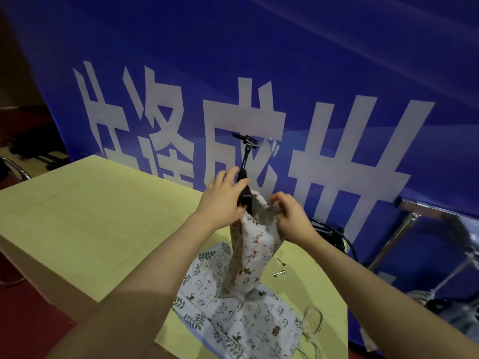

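Observation:
A white cloth bag point(250, 260) printed with small animals stands upright on the yellow-green table point(85, 224). A black pump-like tool point(246, 161) with a T-shaped top sticks up out of the bag's mouth. My left hand point(223, 200) grips the tool's black body at the bag's rim. My right hand point(290, 218) pinches the right edge of the bag's opening. The tool's lower part is hidden inside the bag.
More printed cloth bags point(233, 314) lie flat under the upright one, with white drawstrings point(313, 325) at the right. Two small metal nozzles point(280, 272) lie on the table. A blue banner point(285, 73) with white characters hangs behind. Metal chair legs point(394, 242) stand at right.

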Available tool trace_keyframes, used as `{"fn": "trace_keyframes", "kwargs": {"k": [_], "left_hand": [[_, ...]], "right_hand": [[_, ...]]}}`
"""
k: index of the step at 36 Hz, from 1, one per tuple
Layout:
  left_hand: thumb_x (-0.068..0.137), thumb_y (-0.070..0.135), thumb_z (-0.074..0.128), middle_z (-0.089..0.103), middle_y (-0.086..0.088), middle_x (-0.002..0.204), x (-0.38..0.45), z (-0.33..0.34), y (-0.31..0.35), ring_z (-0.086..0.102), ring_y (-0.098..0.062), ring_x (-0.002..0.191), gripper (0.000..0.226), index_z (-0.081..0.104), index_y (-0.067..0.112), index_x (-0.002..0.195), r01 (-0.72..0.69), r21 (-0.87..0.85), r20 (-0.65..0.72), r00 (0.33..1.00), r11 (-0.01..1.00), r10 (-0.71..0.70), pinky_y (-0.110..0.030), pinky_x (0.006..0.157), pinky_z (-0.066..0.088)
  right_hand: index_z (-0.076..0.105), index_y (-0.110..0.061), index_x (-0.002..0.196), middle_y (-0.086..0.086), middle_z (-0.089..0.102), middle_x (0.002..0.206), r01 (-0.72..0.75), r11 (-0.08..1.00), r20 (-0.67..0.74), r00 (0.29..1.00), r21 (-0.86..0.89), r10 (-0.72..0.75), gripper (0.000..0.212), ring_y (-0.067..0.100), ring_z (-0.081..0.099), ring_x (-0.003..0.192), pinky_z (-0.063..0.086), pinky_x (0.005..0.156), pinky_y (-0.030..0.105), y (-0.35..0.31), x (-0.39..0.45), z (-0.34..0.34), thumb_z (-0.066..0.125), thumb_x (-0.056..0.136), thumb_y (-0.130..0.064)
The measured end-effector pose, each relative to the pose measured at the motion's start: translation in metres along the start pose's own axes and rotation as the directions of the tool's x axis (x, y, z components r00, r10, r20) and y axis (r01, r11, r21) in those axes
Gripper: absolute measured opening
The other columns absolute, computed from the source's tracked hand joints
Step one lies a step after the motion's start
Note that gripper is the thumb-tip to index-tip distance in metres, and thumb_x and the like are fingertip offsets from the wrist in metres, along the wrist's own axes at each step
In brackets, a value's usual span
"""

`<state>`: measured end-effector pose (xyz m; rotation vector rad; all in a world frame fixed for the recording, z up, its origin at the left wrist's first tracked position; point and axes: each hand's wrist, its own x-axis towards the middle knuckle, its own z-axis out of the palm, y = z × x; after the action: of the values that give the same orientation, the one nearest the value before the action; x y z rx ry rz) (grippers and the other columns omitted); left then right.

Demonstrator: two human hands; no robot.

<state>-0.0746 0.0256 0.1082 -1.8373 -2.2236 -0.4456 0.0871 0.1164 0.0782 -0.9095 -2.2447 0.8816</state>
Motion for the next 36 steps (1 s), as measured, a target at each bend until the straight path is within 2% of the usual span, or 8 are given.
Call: {"fn": "trace_keyframes", "kwargs": {"k": [5,11,16,22,25,29,32,36], "left_hand": [[0.084,0.014,0.058,0.009,0.000,0.160,0.005,0.002,0.007,0.001,-0.024,0.148,0.046,0.044,0.014,0.129,-0.145,0.109,-0.037,0.988,0.983,0.150,-0.042,0.118,0.011],[0.092,0.014,0.049,0.045,0.001,0.139,0.006,0.005,0.017,0.008,-0.025,0.147,0.032,0.046,0.019,0.123,-0.109,0.104,-0.072,0.990,0.989,0.117,-0.049,0.115,0.012],[0.093,0.014,0.046,0.044,0.000,0.140,0.005,0.008,0.028,0.008,-0.028,0.146,0.033,0.045,0.020,0.126,-0.049,0.107,-0.092,0.994,0.993,0.059,-0.050,0.112,0.013],[0.092,0.011,0.044,0.044,-0.002,0.140,0.007,0.014,0.040,0.005,-0.028,0.147,0.033,0.045,0.018,0.125,-0.036,0.123,-0.106,0.993,0.992,0.050,-0.048,0.114,0.013],[0.092,0.009,0.044,0.044,-0.004,0.140,0.009,0.015,0.043,0.003,-0.027,0.148,0.032,0.044,0.016,0.124,-0.038,0.134,-0.114,0.992,0.990,0.053,-0.047,0.116,0.009],[0.093,0.009,0.044,0.042,-0.005,0.142,0.010,0.016,0.043,-0.001,-0.024,0.149,0.029,0.045,0.014,0.122,-0.041,0.136,-0.117,0.992,0.990,0.057,-0.044,0.119,0.002],[0.093,0.010,0.045,0.033,-0.006,0.151,0.012,0.014,0.042,-0.004,-0.022,0.149,0.038,0.042,0.012,0.130,-0.036,0.142,-0.086,0.995,0.989,0.048,-0.042,0.119,-0.004],[0.091,0.015,0.046,0.026,-0.007,0.155,0.017,0.007,0.040,-0.004,-0.021,0.149,0.050,0.035,0.009,0.140,-0.043,0.155,-0.016,0.999,0.987,0.046,-0.043,0.118,-0.007]], "right_hand": [[0.063,-0.017,0.113,0.001,0.032,0.137,0.209,0.870,0.108,0.978,-0.446,-0.180,0.039,0.020,0.028,0.124,0.033,0.104,0.027,0.004,-0.009,-0.011,0.047,0.088,0.008],[0.062,-0.032,0.119,-0.012,0.049,0.126,0.316,0.748,0.344,0.931,-0.584,-0.125,0.040,0.018,0.026,0.122,0.013,0.098,0.035,0.007,-0.018,-0.016,0.045,0.092,-0.007],[0.063,-0.032,0.115,-0.008,0.049,0.105,0.159,0.900,0.344,0.939,-0.405,-0.011,0.037,0.012,0.029,0.116,0.001,0.103,0.038,0.005,-0.022,-0.013,0.033,0.098,-0.020],[0.062,-0.030,0.083,-0.010,0.042,0.071,0.175,0.877,0.418,0.908,-0.448,0.032,0.029,0.018,0.034,0.099,0.015,0.100,0.041,0.006,-0.018,-0.012,0.048,0.091,-0.053],[0.054,-0.020,0.068,-0.005,0.045,0.074,0.135,0.924,0.406,0.914,-0.358,0.024,0.033,0.020,0.036,0.101,0.018,0.096,0.038,0.004,-0.018,-0.014,0.057,0.088,-0.046],[0.057,-0.019,0.076,-0.007,0.051,0.080,0.048,0.985,0.319,0.948,-0.166,0.008,0.019,0.014,0.048,0.091,0.026,0.096,0.035,0.001,-0.019,-0.022,0.067,0.084,-0.032],[0.060,-0.010,0.082,0.003,0.059,0.080,-0.021,0.999,0.265,0.964,0.034,0.011,0.017,0.013,0.053,0.075,0.046,0.079,0.035,-0.001,-0.020,-0.026,0.073,0.080,-0.021],[0.066,-0.004,0.085,0.011,0.064,0.084,-0.062,0.980,0.090,0.995,0.190,0.046,0.019,0.017,0.057,0.073,0.049,0.066,0.030,-0.002,-0.022,-0.032,0.074,0.080,-0.019]]}}
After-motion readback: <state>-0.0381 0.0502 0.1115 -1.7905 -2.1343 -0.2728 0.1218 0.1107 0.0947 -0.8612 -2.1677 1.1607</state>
